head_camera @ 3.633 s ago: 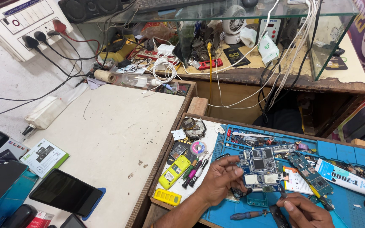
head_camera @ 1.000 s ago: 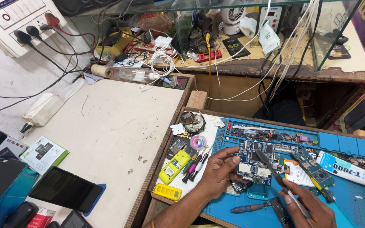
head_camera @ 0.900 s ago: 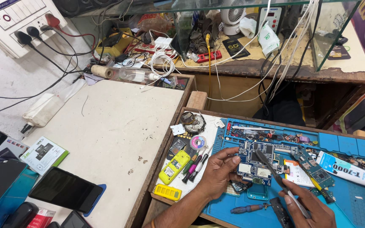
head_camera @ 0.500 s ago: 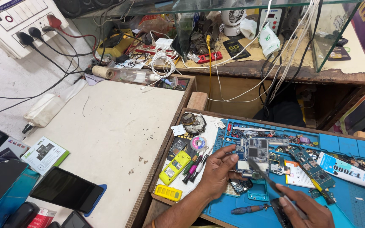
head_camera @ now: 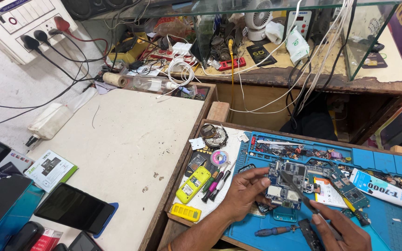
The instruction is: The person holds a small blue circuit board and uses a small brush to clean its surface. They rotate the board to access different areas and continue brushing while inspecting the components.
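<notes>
**Head view: bare circuit board pinched by its edge over the repair mat**

Head camera, nearest first: the right hand point(head_camera: 343, 230) sits at the bottom edge, fingers closed around tweezers point(head_camera: 298, 190) whose tips angle up and left onto the circuit board point(head_camera: 285, 183). Just left of it, the left hand point(head_camera: 245, 190) grips that board, thumb and fingertips clamped on its left edge, holding it tilted a little above the blue repair mat point(head_camera: 382, 162).

The board looks thin, light and stiff, with small metal shields and fine parts all over its face, so I judge it fragile to bending and to pressure on the components. The bare edges are the safe hold, as the left hand has it; the face should take only the tweezer tips.

Below the board a blue-handled screwdriver point(head_camera: 275, 230) lies on the mat. Further left a yellow phone housing point(head_camera: 193, 184) rests on a white tray, and a white glue tube point(head_camera: 385, 189) lies to the right. Beyond is a glass-topped shelf point(head_camera: 303, 56) with cables.
</notes>
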